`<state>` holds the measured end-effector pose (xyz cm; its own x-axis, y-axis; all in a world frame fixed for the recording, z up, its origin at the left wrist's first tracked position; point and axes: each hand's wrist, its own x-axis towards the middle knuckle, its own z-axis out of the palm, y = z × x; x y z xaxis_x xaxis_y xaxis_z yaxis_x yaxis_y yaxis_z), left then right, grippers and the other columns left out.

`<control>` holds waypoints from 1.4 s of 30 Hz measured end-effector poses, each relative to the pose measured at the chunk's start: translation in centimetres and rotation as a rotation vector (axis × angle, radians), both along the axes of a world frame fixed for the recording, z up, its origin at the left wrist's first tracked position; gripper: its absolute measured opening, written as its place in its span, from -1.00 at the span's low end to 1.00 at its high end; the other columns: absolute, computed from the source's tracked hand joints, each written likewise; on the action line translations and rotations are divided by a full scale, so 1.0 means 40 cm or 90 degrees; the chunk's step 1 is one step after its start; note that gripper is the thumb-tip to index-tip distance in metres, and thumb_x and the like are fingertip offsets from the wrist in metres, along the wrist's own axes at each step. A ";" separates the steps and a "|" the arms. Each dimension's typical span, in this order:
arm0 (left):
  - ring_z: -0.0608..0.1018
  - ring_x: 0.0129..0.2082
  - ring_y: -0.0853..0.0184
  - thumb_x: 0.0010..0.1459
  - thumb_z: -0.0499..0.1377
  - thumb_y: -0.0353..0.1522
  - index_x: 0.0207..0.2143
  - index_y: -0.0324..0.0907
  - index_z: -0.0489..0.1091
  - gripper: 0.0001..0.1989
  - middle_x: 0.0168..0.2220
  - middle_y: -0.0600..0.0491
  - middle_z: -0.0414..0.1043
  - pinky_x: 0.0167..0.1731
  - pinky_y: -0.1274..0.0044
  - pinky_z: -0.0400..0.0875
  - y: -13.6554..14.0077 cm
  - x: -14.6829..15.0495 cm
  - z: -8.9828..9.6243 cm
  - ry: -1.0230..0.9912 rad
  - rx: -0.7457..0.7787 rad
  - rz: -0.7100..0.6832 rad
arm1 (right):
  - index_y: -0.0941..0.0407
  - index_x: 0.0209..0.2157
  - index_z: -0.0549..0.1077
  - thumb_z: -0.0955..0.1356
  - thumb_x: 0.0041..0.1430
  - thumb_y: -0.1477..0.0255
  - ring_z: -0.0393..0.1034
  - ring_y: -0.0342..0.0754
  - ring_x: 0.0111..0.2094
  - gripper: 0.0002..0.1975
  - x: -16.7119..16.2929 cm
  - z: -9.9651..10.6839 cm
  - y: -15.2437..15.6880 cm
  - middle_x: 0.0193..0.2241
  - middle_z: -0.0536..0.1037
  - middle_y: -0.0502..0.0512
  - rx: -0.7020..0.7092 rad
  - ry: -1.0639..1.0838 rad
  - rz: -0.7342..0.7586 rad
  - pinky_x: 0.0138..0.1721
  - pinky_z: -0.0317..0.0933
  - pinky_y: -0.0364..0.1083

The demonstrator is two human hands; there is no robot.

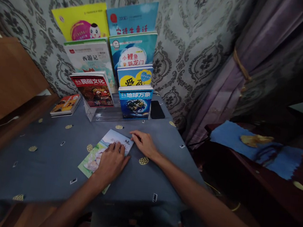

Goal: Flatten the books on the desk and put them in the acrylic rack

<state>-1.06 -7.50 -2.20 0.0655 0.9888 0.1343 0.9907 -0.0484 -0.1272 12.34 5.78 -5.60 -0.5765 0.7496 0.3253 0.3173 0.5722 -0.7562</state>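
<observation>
A thin book (91, 160) with a pale blue and green picture cover lies slanted on the cloth-covered table. My left hand (112, 161) rests flat on its cover, fingers spread out and a little bent. Just beyond the book's upper right corner is my right hand (143, 143), its fingers loosely bent and pointing left; the fingertips are at or near that corner. I cannot tell if they touch the book. Behind both hands, a clear stand (105, 115) holds books in two columns, with a red-covered book (95, 91) and a blue Earth-cover book (135, 103) in front.
Left of the stand lies a small stack of orange-covered books (65, 105). A dark phone (157, 109) sits to its right. A wooden panel (9, 77) stands at the left. On the right are a tied curtain (225, 81) and a blue cloth (256, 149) on a dark surface.
</observation>
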 end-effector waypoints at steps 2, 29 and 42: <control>0.53 0.01 0.05 0.32 0.16 -0.28 -0.07 -0.26 0.41 -0.77 -0.01 -0.16 0.48 -0.12 0.31 0.52 0.001 0.000 -0.003 0.004 0.009 -0.001 | 0.14 -0.05 0.57 0.25 0.33 0.45 0.53 -0.04 -0.34 -0.70 0.000 -0.004 0.002 -0.36 0.67 0.09 0.001 0.003 0.000 -0.22 0.31 -0.08; 0.53 -0.02 0.05 0.26 0.24 -0.19 -0.01 -0.24 0.42 -0.65 -0.01 -0.16 0.48 -0.24 0.35 0.57 0.004 -0.011 0.005 -0.004 0.010 -0.009 | 0.10 -0.03 0.55 0.25 0.36 0.47 0.51 0.00 -0.20 -0.72 0.001 0.008 -0.022 -0.28 0.65 0.11 0.046 0.014 0.030 -0.08 0.33 -0.01; 0.52 -0.04 0.09 0.36 0.10 -0.26 -0.05 -0.20 0.45 -0.75 -0.03 -0.11 0.50 -0.11 0.25 0.50 0.015 -0.042 -0.013 -0.023 0.040 -0.046 | 0.09 -0.03 0.55 0.24 0.37 0.45 0.46 0.03 -0.16 -0.72 -0.004 -0.013 -0.028 -0.22 0.62 0.16 0.129 -0.040 0.044 -0.04 0.33 0.03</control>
